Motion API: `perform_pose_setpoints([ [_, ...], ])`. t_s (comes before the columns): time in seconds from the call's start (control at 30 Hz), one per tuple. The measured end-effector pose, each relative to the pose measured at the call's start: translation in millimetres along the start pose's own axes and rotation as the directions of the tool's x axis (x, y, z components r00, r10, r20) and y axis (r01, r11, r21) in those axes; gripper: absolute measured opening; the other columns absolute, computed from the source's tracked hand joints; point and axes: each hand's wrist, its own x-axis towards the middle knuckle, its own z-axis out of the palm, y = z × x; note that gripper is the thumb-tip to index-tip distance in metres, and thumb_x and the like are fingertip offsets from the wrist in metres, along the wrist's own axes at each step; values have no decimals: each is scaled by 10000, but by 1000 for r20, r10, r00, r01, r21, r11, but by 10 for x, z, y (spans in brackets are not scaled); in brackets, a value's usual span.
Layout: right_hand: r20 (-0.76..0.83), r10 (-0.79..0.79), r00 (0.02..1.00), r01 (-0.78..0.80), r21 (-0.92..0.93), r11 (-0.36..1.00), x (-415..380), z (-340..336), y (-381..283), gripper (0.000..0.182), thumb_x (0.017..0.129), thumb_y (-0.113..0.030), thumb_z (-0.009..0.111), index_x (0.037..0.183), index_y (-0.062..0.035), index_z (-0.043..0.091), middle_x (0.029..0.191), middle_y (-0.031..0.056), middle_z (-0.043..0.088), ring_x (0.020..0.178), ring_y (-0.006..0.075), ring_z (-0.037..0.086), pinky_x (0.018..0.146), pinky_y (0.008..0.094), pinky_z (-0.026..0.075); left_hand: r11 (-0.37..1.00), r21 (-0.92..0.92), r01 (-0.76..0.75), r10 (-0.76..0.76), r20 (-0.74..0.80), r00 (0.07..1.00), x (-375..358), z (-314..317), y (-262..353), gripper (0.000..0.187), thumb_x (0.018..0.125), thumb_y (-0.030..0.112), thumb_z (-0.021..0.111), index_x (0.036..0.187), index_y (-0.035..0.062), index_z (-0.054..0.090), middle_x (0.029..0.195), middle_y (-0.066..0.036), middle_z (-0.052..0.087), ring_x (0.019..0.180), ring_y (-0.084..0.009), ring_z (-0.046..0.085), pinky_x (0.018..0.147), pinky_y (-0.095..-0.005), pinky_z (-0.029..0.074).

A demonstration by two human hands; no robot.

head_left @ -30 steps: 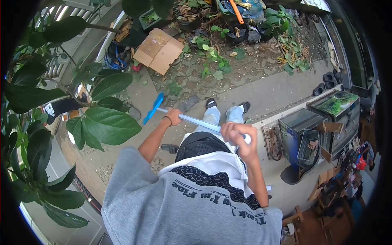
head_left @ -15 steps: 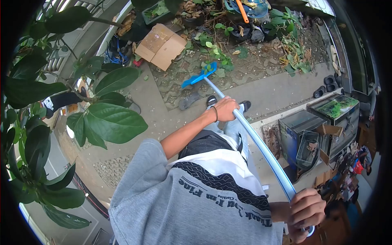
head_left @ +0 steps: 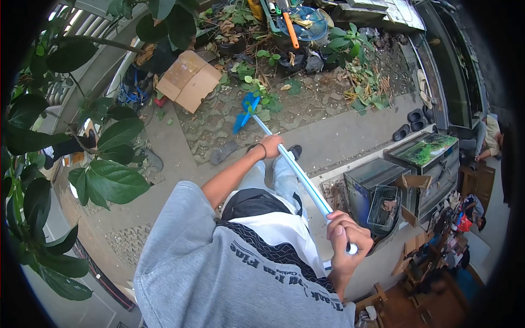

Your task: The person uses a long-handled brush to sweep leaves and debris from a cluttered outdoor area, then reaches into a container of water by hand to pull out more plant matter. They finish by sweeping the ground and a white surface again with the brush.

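A long pole with a flat blue plastic head (head_left: 246,113) slants across my body, its head down on the patterned paving by some green leaves. The kind of tool is not clear from the head. My left hand (head_left: 270,146), with a dark band at the wrist, is closed around the pale blue-and-white pole (head_left: 299,174) partway down. At the upper end my right hand (head_left: 349,240) is wrapped around it near the white end cap, in front of my grey shirt (head_left: 219,273).
An opened cardboard box (head_left: 188,81) lies beyond the blue head. Plants and a blue basin (head_left: 306,23) with an orange-handled tool are behind. Glass tanks (head_left: 424,150) and dark slippers (head_left: 409,126) stand at the right; leafy branches (head_left: 117,183) hang at the left.
My right hand has come inward and up with the pole's end, its thumb now showing. The blue head has turned and appears narrower. The view has shifted, revealing more on the right.
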Motion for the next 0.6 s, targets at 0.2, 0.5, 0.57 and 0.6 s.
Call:
perform_pose_setpoints([
  [0.2, 362, -288, 887, 242, 166, 956, 341, -871, -516, 279, 745, 42, 552, 526, -16, 391, 506, 70, 498, 478, 185, 507, 637, 407, 521, 987, -19, -157, 158, 159, 975, 416, -547, 1035, 131, 763, 231, 633, 768, 100, 638, 840, -76, 614, 939, -266, 577, 842, -457, 399],
  [0.5, 155, -86, 984, 89, -12, 996, 758, -849, 823, 153, 796, 65, 626, 670, 50, 541, 675, 122, 572, 706, 250, 612, 758, 350, 498, 933, 148, 329, -339, 55, 939, 1253, -253, -208, 319, 813, 427, 649, 904, 128, 712, 998, -155, 631, 986, -368, 600, 799, -501, 491],
  [0.57, 250, -80, 965, 109, -104, 989, 769, -1240, 746, 117, 814, -40, 683, 818, 22, 584, 833, 130, 611, 839, 244, 617, 821, 347, 482, 964, 110, 242, -247, 36, 968, 1402, 53, -395, 338, 813, 442, 646, 914, 129, 727, 982, -201, 641, 990, -382, 596, 833, -486, 485],
  [0.6, 286, -63, 956, 122, -192, 974, 807, -1467, 580, 183, 824, -101, 706, 934, 7, 607, 937, 131, 624, 917, 237, 613, 860, 347, 474, 979, 38, 202, -200, -52, 978, 1472, 250, -495, 332, 803, 435, 666, 892, 121, 729, 958, -210, 642, 989, -380, 590, 843, -480, 477],
])
